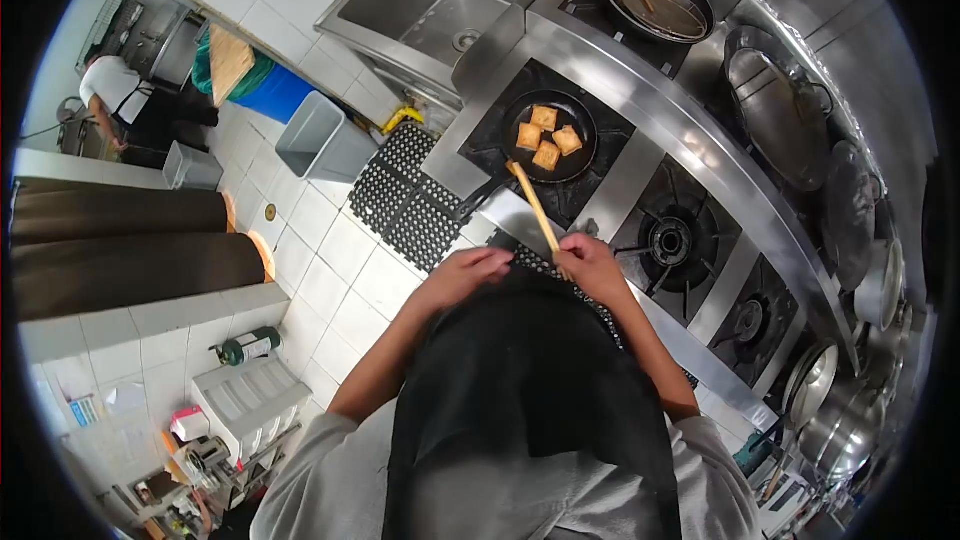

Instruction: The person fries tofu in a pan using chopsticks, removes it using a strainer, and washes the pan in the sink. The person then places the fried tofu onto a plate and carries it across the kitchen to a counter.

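My right hand [590, 265] is closed around the lower end of pale wooden tongs [537, 208]. Their far tip reaches the near rim of a black frying pan [583, 160]. Several golden-brown square pieces of food [547, 154] lie grouped inside that pan, which rests on a stove burner with its handle pointing towards the lower left. In front of the black apron is my left hand [468, 275], apparently holding nothing, its fingers loosely extended towards the right hand and slightly apart from it.
Bare burners [670, 235] continue along the stove to the right. A pan with a strainer [656, 2] stands behind the raised steel ledge [640, 70]. To the left are a steel sink [430, 15], a grey bin [322, 140] and a black mat [395, 195]. Another person [125, 95] bends far left.
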A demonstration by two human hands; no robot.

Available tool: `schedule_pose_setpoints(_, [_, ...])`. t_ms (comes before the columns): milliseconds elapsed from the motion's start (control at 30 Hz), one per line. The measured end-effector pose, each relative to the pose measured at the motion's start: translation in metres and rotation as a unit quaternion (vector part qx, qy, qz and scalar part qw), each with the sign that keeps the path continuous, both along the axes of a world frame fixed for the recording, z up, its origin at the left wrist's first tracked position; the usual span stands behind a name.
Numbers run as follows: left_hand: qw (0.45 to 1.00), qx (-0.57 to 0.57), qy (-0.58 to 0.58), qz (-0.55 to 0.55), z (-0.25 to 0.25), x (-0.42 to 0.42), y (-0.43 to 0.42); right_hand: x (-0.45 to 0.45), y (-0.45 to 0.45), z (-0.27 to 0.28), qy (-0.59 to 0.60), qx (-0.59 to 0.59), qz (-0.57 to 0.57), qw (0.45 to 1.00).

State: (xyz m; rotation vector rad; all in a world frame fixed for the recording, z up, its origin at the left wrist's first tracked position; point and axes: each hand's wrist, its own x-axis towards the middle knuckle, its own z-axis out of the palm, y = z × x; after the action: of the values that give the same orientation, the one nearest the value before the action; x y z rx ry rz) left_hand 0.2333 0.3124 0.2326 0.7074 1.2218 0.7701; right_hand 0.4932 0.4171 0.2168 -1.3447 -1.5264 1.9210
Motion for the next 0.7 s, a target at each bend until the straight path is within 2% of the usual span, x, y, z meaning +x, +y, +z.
schedule_pose_setpoints(133, [0.998, 0.032, -0.056, 0.026, -0.002, 0.043, 0.02, -0.016, -0.012, 0.004, 0.035, 0.008, 0.084, 0.996])
schedule_pose_setpoints(167, [0.999, 0.035, -0.018, 0.037, -0.016, 0.046, 0.021, -0.019, -0.013, 0.009, 0.035, 0.026, 0.092, 0.995])
schedule_pose_setpoints(267, [0.997, 0.046, -0.007, 0.062, -0.005, 0.047, 0.023, -0.021, -0.01, 0.01, 0.007, 0.037, 0.114, 0.993])
schedule_pose_setpoints(367, [0.99, 0.048, -0.06, 0.118, -0.021, 0.043, 0.024, -0.021, -0.007, -0.003, 0.035, 0.001, 0.058, 0.998])
schedule_pose_setpoints(467, [0.983, 0.015, -0.049, 0.177, -0.012, 0.024, 0.026, -0.013, 0.011, 0.012, -0.023, -0.038, -0.094, 0.995])
schedule_pose_setpoints(533, [0.982, 0.01, -0.001, 0.188, -0.017, -0.006, 0.024, 0.01, 0.038, -0.019, -0.129, 0.158, -0.121, 0.971])
schedule_pose_setpoints(600, [0.968, 0.098, 0.164, 0.162, -0.017, -0.027, 0.016, 0.017, 0.061, -0.009, -0.233, 0.308, -0.099, 0.917])
schedule_pose_setpoints(633, [0.962, 0.097, 0.2, 0.158, -0.009, -0.036, 0.011, 0.015, 0.068, -0.002, -0.282, 0.377, -0.087, 0.878])
schedule_pose_setpoints(700, [0.955, 0.092, 0.24, 0.145, -0.014, -0.053, 0.001, 0.0, 0.078, 0.009, -0.305, 0.388, -0.064, 0.867])
